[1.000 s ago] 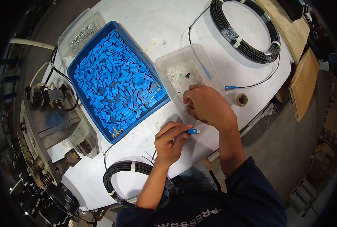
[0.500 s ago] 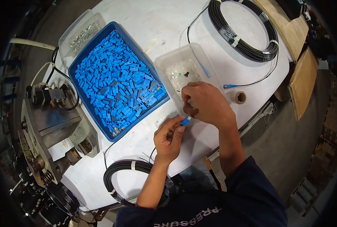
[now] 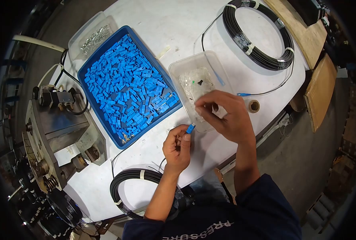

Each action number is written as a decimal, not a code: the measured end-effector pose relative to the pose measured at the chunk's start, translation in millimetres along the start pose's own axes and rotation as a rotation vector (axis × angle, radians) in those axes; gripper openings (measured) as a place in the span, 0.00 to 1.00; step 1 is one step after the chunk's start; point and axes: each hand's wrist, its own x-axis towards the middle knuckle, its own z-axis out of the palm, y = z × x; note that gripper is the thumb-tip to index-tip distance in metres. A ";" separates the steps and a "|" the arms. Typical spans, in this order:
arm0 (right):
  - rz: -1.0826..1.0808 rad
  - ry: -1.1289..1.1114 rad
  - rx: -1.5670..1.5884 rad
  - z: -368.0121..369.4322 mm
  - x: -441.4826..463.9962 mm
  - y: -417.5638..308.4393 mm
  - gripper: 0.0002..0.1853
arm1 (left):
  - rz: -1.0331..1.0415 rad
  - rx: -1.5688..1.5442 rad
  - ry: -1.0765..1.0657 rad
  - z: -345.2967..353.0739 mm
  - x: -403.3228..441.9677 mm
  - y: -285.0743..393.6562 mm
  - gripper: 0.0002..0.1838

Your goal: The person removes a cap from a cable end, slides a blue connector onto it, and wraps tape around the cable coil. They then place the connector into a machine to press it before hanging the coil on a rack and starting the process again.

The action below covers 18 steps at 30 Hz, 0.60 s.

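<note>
My left hand [image 3: 177,148] grips a blue fibre-optic connector [image 3: 190,128] between thumb and fingers, its pale tip pointing up and away from me. My right hand [image 3: 224,114] is closed, fingers curled toward the thumb, over the near right part of a clear plastic box [image 3: 174,74]. Whether anything small sits in that pinch I cannot make out. Tiny clear and white pieces [image 3: 194,78] lie in the box, with a green bit and a black piece among them. To the left stands a blue tray [image 3: 106,127] full of loose blue connector housings [image 3: 126,86].
A black cable coil [image 3: 262,56] lies at the far right, its blue-ended lead [image 3: 244,95] near a cardboard tube [image 3: 254,106]. Another coil [image 3: 120,180] sits close to me. A metal machine [image 3: 62,128] borders the left; behind the tray is a box of metal parts [image 3: 96,38].
My right hand has lifted away from the connector tip and turned, moving slightly right. My left hand keeps hold of the connector and has barely moved. The view has shifted a little.
</note>
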 end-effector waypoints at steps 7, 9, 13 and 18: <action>0.174 0.086 0.393 22.4 -50.6 -34.2 0.08 | 0.124 0.044 -0.036 -12.6 -14.6 0.3 0.05; 0.279 0.261 0.713 42.7 -69.0 -41.2 0.08 | 0.162 0.005 0.010 -15.0 -21.8 6.3 0.05; 0.261 0.272 0.854 60.0 -88.6 -62.8 0.08 | 0.237 -0.009 0.069 -25.1 -44.0 37.0 0.08; 0.224 0.156 0.909 71.3 -101.6 -94.2 0.08 | 0.288 0.153 0.116 -52.3 -82.4 70.8 0.07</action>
